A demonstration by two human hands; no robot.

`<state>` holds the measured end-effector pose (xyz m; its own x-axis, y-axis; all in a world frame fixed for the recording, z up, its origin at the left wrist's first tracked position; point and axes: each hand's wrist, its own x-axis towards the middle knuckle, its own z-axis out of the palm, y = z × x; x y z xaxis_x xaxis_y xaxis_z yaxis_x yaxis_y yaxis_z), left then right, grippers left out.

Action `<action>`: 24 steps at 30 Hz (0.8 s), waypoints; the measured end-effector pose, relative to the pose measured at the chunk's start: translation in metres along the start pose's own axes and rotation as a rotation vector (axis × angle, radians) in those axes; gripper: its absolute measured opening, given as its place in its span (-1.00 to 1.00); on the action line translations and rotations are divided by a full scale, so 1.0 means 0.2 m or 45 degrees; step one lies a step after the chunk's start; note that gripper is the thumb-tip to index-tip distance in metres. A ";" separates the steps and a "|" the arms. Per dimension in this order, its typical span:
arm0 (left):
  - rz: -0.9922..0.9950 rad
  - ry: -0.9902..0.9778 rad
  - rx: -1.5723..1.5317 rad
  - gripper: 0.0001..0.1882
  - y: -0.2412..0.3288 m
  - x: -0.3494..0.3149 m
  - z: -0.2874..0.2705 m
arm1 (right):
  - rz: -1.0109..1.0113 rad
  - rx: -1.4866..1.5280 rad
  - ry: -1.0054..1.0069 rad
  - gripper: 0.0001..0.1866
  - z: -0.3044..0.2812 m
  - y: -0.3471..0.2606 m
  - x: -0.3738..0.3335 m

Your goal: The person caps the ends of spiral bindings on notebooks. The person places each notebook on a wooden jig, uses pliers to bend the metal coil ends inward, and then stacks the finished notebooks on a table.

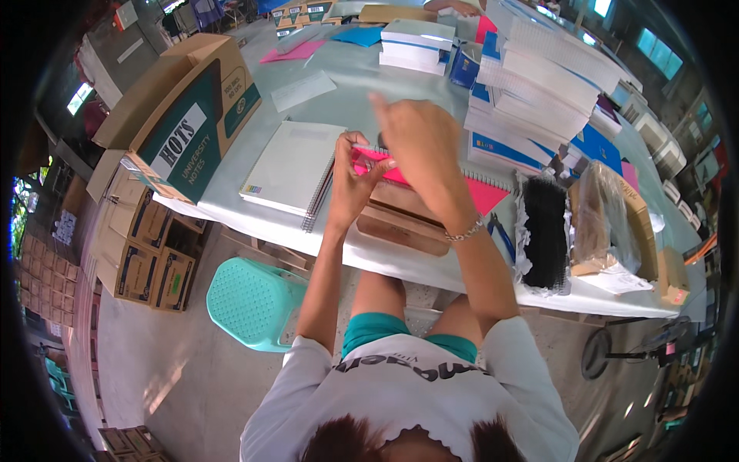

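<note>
Pink spiral notebook [486, 194]: set on the worktop [350, 88], beneath the right hand [422, 142]; its left end is pinched by the nearly closed fingers [354, 138] of the left hand [354, 183]. Right fingers: blurred; opening and hold cannot be told. White-edged box [523, 258]: filled with black material. Brown carton [645, 239], right: clear plastic [604, 215] is contained.

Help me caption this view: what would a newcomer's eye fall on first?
Probably the bright pink spiral-bound cover near the centre, held toward its left end by the left hand, with the right hand above it. Next, perhaps, the turquoise stool left of the person's legs. The tall stack of books on the table's right and the big green-and-brown carton on its left also stand out.
</note>
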<state>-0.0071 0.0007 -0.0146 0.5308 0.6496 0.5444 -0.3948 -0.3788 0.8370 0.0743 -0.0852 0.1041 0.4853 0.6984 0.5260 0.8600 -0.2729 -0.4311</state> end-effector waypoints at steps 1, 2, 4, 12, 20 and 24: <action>-0.009 -0.020 0.004 -0.51 -0.01 -0.01 0.00 | -0.155 -0.148 0.070 -0.39 0.08 0.02 0.01; -0.008 -0.041 0.003 -0.52 -0.01 -0.01 0.00 | -0.310 -0.298 0.138 -0.39 0.15 0.05 0.01; 0.016 -0.052 -0.004 -0.52 0.00 0.01 0.01 | -0.185 -0.183 0.101 -0.39 0.23 0.13 0.06; -0.048 -0.027 -0.247 -0.52 0.00 -0.01 -0.04 | -0.310 -0.329 0.075 -0.40 0.25 0.08 0.05; -0.154 0.040 -0.282 -0.59 -0.05 0.00 -0.07 | -0.319 -0.277 0.080 -0.42 0.19 -0.01 0.07; -0.145 0.057 -0.367 -0.60 -0.03 0.02 -0.06 | -0.165 -0.154 0.157 -0.42 0.15 0.01 0.16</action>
<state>-0.0125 0.0136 -0.0186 0.5528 0.7077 0.4399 -0.5348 -0.1035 0.8386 0.0875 -0.0441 0.0981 0.3787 0.6489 0.6600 0.9255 -0.2687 -0.2669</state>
